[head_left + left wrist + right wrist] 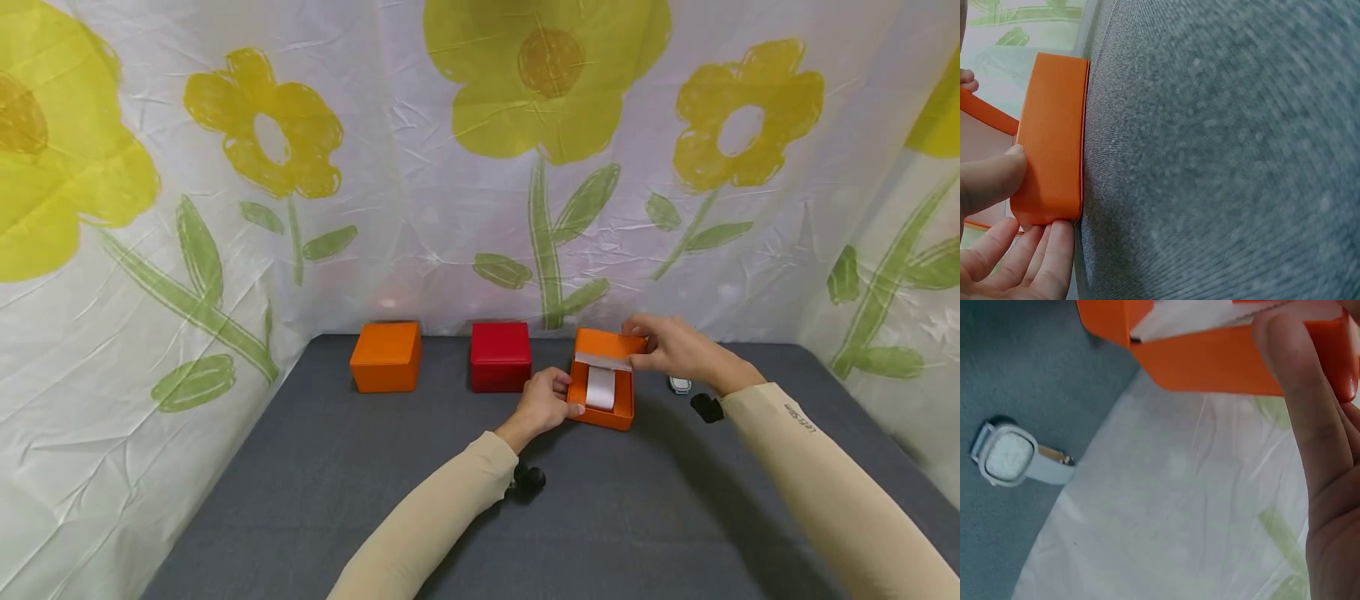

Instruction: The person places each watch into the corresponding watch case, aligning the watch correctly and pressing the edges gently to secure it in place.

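Note:
An orange watch box [611, 419] with its lid [596, 342] raised stands on the right half of the table. Inside lies a white cushion [600, 389]. My left hand [542, 400] grips the base at its left side; in the left wrist view the thumb rests on the upper edge of the orange base [1054, 137] and the fingers lie against its end. With the right hand [678, 354] I pinch the lid's right edge, thumb inside and fingers behind. A pale wristwatch [1009, 456] lies on the table to the right of the box.
A closed red box [501, 358] stands left of my left hand, and a closed orange box [386, 358] farther left. Behind them hangs a white curtain [420, 250] with yellow flowers, along the back edge of the dark grey table [337, 500].

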Motion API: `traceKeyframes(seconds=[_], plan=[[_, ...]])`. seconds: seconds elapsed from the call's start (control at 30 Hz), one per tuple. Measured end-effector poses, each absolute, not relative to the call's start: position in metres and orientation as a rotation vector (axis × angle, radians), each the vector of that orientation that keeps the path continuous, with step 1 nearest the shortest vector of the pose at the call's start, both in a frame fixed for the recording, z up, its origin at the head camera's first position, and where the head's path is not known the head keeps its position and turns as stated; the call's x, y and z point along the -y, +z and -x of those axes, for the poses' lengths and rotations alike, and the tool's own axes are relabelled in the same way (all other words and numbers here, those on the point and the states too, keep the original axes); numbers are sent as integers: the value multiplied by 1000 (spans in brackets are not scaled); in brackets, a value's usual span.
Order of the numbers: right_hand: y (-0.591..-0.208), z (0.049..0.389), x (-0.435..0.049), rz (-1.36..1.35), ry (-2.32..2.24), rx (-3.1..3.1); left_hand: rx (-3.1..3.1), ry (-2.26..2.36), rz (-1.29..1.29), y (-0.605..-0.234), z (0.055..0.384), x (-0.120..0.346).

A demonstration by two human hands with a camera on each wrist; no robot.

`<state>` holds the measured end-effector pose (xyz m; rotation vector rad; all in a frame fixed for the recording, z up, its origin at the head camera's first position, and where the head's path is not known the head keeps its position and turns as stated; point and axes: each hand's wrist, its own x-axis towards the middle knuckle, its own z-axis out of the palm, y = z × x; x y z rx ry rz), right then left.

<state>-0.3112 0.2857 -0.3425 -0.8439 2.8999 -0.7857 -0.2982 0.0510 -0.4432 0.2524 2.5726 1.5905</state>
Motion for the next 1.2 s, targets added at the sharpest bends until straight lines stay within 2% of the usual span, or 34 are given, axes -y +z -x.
traceKeyframes(seconds=[0.67, 1.0, 1.2], plan=[[-336, 349, -299, 724, -1075, -2807, -2602, 1593, -286, -445, 301, -50], [-326, 346, -294, 538, -1119, -2737, -2591, 1589, -277, -448, 300, -50], [-324, 345, -292, 523, -1172, -2711, -2580, 1604, -271, -448, 299, -50]])
